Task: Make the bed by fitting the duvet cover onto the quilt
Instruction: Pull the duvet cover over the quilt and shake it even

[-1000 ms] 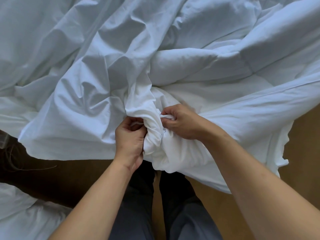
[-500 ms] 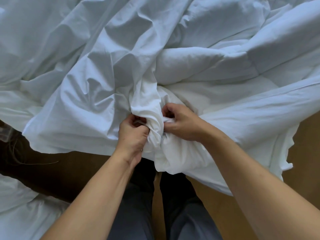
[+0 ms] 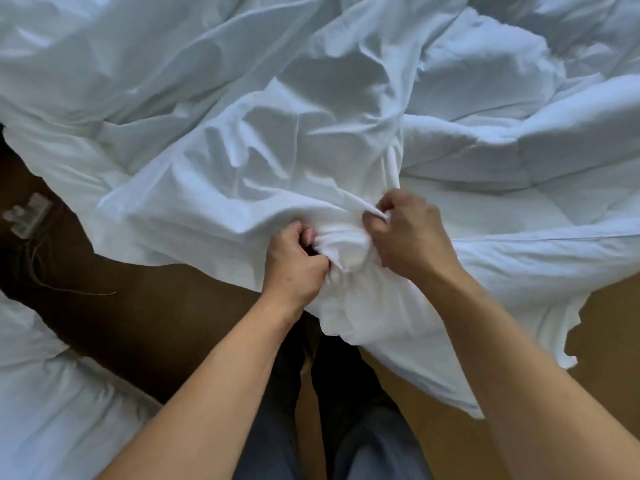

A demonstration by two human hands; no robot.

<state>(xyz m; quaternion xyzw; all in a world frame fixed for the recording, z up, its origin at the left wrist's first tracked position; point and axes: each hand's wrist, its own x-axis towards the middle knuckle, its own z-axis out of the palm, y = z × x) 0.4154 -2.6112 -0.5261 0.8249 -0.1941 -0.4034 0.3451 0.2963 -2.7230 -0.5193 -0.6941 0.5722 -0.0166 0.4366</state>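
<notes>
wooden floor runs under the bed where i see the duvet cover rumpled over the quilt, my left hand and right hand each clenching a bunched fold, likely to seat a corner.

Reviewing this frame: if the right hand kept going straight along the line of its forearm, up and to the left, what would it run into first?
The right hand already grips bunched white duvet cover; pushing on, it would likely just meet more of that fabric. Depth is unclear.
</notes>
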